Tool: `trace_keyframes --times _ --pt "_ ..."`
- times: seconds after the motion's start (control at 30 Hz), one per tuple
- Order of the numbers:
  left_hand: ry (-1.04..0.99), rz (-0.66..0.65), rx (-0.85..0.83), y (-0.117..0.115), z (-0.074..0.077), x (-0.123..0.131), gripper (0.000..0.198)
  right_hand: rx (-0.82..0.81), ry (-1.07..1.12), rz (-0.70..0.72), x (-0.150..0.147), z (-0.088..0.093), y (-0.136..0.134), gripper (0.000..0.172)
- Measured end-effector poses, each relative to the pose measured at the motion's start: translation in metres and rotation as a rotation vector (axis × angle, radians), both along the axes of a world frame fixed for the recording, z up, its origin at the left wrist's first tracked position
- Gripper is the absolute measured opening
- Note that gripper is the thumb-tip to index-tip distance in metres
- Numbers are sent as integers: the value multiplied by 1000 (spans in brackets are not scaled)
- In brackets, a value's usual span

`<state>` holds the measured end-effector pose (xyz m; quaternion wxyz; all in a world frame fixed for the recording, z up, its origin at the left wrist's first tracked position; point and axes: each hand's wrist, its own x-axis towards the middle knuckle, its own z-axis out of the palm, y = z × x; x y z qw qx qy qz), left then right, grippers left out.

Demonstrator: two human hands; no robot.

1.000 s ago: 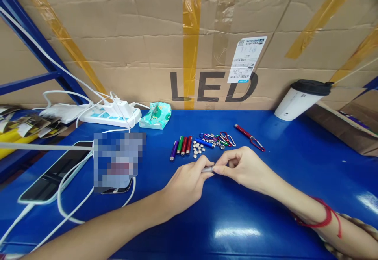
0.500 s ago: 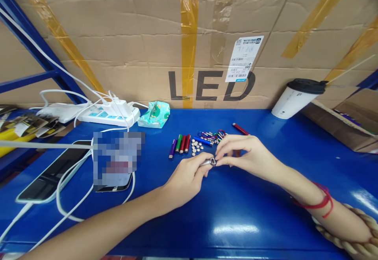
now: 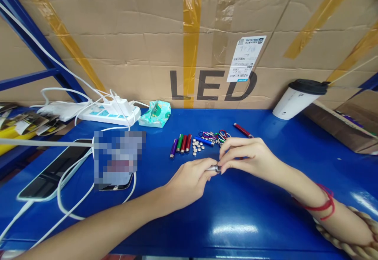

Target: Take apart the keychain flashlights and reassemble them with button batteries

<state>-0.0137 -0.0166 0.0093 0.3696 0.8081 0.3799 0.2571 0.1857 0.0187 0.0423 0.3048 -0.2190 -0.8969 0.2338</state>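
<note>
My left hand (image 3: 191, 181) is closed around a small silver penlight tube (image 3: 212, 168), its end poking out past thumb and forefinger. At that end my right hand (image 3: 248, 155) pinches with thumb and fingertips; whatever lies between them is too small to make out. Just beyond the hands are several silver button cells (image 3: 197, 146) in a loose cluster. A blue penlight tube (image 3: 204, 140) lies behind them. To the left, purple (image 3: 174, 148), green (image 3: 180, 143) and red tubes (image 3: 188, 143) stand in a row on their sides. Small carabiner clips (image 3: 223, 135) are partly hidden by my right hand.
Another red tube (image 3: 242, 130) lies farther back. On the left are a phone (image 3: 56, 169), a blurred-out device (image 3: 118, 159), white cables and a power strip (image 3: 109, 114). A tissue pack (image 3: 155, 114), a lidded cup (image 3: 297, 100) and a cardboard box (image 3: 339, 128) line the back.
Both hands have shifted slightly right and down with the silver tube. Its open end, visible before, is now turned more towards my right fingertips, which press closer on it.
</note>
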Motion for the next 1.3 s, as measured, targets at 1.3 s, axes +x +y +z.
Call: trace_keyframes --times 1.3 --pt "2 114 -13 1 -4 -1 14 -669 -45 -379 -17 -11 -8 38"
